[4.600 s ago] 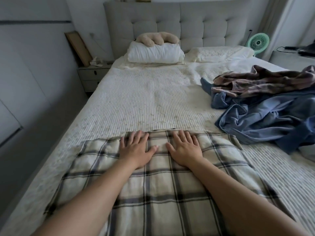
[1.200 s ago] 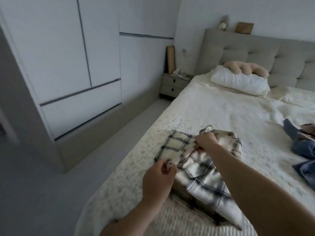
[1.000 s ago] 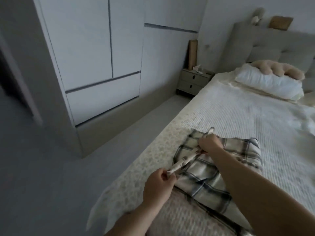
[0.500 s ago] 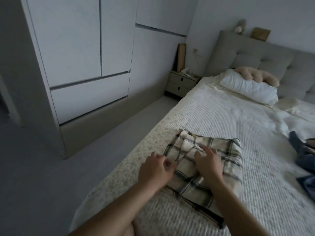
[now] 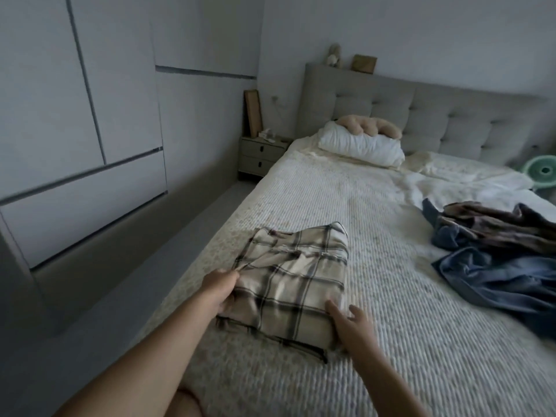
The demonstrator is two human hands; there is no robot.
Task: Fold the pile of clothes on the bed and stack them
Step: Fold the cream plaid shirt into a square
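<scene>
Since half a second ago both hands are sliding off the top of the plaid garment (image 5: 293,284) out to its sides, and the view is swinging right, bringing the clothes pile (image 5: 499,254) into sight. The left hand (image 5: 221,288) is pinching the soft checked cloth at its left edge, fingers curled into the fabric. The right hand (image 5: 350,325) is lying against the near right corner with fingers spread and relaxed, holding nothing. The garment is sitting as a thick, roughly square fold near the left edge of the bed (image 5: 376,212), on its ribbed cream cover. Well apart to the right, the crumpled blue and brownish clothes are lying unfolded
</scene>
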